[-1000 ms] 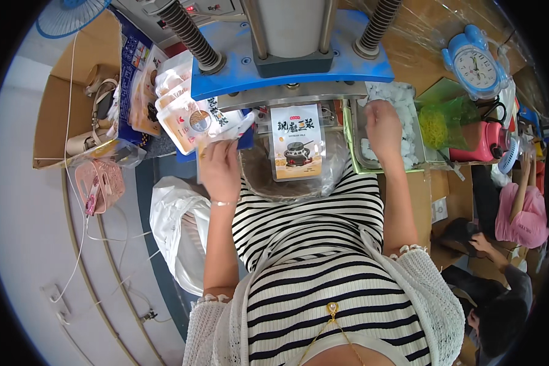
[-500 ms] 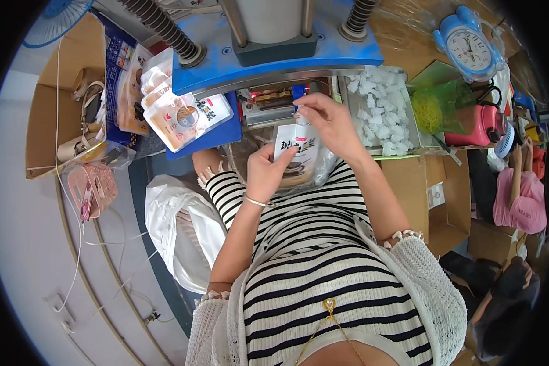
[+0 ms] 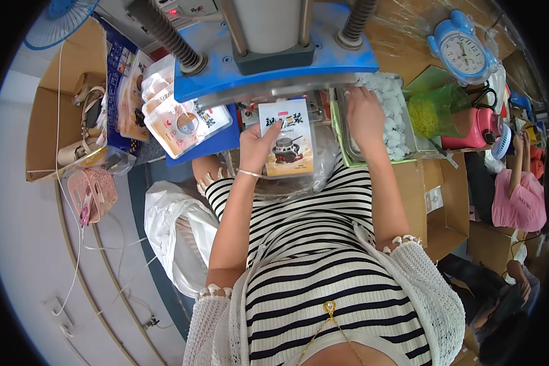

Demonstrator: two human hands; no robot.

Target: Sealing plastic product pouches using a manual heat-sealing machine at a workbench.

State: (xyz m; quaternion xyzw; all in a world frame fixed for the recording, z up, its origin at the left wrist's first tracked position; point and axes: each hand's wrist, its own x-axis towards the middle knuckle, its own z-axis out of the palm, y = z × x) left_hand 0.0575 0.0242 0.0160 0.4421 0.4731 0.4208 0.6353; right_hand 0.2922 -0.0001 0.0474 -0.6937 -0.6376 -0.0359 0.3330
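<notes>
My left hand [image 3: 256,146] holds an orange and white printed pouch [image 3: 287,143] upright, just below the blue press machine [image 3: 274,58]. My right hand [image 3: 363,116] rests palm down in a green tray [image 3: 341,149] of small white packets [image 3: 387,119], to the right of the pouch. Whether its fingers close on a packet is hidden.
A stack of the same pouches [image 3: 177,116] lies on a blue surface at the left. A white plastic bag [image 3: 174,235] hangs by my left side. Cardboard boxes [image 3: 442,207] stand at the right, with a blue alarm clock [image 3: 463,52] and another person in pink [image 3: 518,189].
My right hand has left the pouch and moved right into the tray of white packets. My left hand now holds the pouch alone, a little higher under the press.
</notes>
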